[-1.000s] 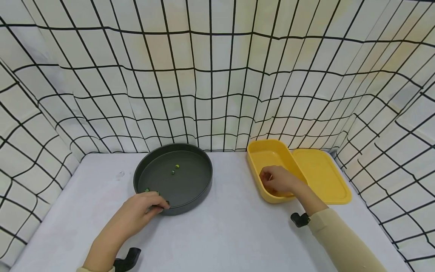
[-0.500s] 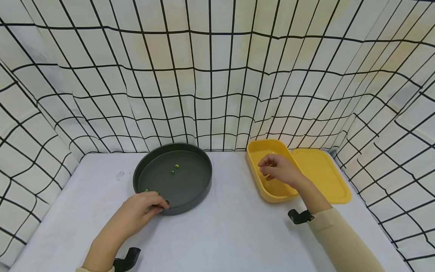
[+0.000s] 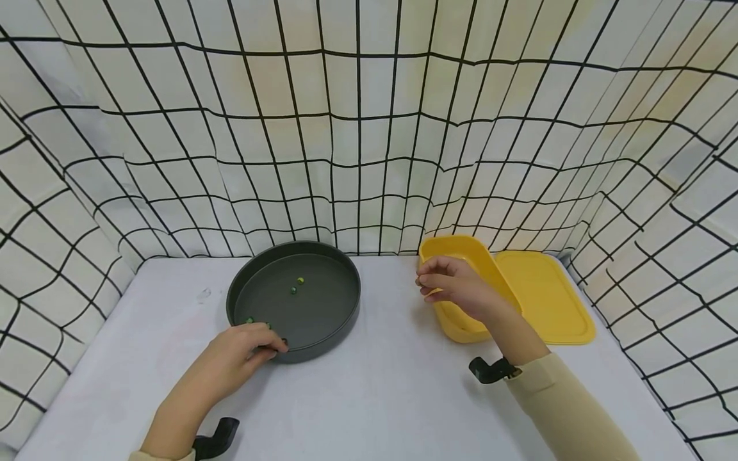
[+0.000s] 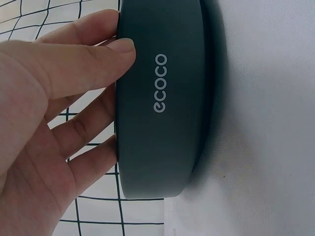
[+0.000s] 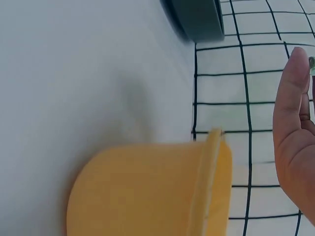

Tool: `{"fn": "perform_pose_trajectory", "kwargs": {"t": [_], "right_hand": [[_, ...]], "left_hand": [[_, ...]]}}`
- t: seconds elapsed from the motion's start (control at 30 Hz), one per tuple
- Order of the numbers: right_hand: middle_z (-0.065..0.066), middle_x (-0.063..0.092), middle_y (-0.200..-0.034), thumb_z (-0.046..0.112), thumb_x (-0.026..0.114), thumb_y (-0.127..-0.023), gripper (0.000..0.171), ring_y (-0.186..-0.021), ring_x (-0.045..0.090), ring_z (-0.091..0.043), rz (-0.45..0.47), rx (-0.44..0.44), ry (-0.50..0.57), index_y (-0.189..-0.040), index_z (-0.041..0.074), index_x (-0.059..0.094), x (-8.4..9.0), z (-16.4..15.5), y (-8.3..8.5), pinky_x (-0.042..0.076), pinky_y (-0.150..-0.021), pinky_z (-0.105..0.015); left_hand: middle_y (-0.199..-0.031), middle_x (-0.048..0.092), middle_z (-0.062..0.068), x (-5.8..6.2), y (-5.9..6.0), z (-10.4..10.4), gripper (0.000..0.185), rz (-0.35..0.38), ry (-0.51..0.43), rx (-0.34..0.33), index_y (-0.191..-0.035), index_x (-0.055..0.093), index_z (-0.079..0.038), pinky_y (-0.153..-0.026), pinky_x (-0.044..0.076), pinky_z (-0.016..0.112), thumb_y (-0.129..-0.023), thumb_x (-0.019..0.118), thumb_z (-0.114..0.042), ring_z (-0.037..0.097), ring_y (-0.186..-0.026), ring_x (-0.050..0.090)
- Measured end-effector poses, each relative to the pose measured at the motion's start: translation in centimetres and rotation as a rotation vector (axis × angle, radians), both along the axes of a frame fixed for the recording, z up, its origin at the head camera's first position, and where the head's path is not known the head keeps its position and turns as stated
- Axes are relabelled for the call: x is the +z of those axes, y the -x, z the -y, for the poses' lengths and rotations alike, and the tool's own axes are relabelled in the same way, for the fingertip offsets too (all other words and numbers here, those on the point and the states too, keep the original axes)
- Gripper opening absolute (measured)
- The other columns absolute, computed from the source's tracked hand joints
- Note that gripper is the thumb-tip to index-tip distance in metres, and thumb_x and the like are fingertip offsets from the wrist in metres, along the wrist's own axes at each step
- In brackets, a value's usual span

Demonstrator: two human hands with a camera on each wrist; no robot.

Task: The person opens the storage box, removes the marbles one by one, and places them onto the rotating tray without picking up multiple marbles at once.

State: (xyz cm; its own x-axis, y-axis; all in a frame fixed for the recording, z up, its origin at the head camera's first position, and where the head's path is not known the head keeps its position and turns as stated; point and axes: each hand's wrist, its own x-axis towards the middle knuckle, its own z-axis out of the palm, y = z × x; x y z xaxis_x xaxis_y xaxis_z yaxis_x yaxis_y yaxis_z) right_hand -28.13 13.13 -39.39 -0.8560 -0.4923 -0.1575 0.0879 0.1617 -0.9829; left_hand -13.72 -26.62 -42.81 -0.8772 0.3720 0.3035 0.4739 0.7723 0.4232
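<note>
My left hand (image 3: 236, 355) holds the near left rim of a round dark grey tray (image 3: 319, 310). In the left wrist view, its thumb presses the outer wall of the tray (image 4: 160, 147) beside the "ecoco" lettering, fingers over the rim. Inside lie several small green marbles, two of them near the middle: a yellow-green marble (image 3: 300, 281) and a darker marble (image 3: 293, 291). My right hand (image 3: 458, 288) is over the left edge of a yellow plastic container (image 3: 461, 330). At the right wrist view's edge, its fingertips pinch a small green marble (image 5: 312, 65), partly cut off.
A flat yellow lid (image 3: 544, 298) lies right of the container. The white tabletop (image 3: 380, 384) stretches between tray and container. A white wall with a black grid (image 3: 369, 141) encloses the back and both sides.
My right hand has risen out of the yellow container and moved left over its rim. The left hand and the tray have stayed in place.
</note>
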Motion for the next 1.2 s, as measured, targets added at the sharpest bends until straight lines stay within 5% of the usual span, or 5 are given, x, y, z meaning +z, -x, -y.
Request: {"fn": "perform_pose_trajectory", "kwargs": {"t": [0.33,1.2], "right_hand": [[-0.010,0.064,-0.104,0.012,0.063,-0.098,0.014,-0.089,0.064,-0.022,0.038,0.033,0.054,-0.110,0.004,0.061,-0.2,3.5,-0.2,0.060,-0.083,-0.034],[-0.006,0.065,-0.096,0.005,0.060,-0.098,0.022,-0.081,0.063,-0.017,0.062,0.185,0.130,-0.117,-0.006,0.057,-0.5,11.9,0.3,0.059,-0.076,-0.029]], "left_hand": [[-0.085,0.067,-0.019,0.1,0.3,0.0,0.030,-0.014,-0.006,0.000,-0.087,0.076,-0.025,-0.071,0.054,0.024,-0.076,0.082,0.003,-0.002,-0.080,0.058],[-0.086,0.068,-0.018,0.2,-0.1,0.0,0.029,0.018,-0.005,0.009,-0.087,0.076,-0.025,-0.072,0.054,0.023,-0.078,0.080,0.002,-0.002,-0.081,0.058]]}}
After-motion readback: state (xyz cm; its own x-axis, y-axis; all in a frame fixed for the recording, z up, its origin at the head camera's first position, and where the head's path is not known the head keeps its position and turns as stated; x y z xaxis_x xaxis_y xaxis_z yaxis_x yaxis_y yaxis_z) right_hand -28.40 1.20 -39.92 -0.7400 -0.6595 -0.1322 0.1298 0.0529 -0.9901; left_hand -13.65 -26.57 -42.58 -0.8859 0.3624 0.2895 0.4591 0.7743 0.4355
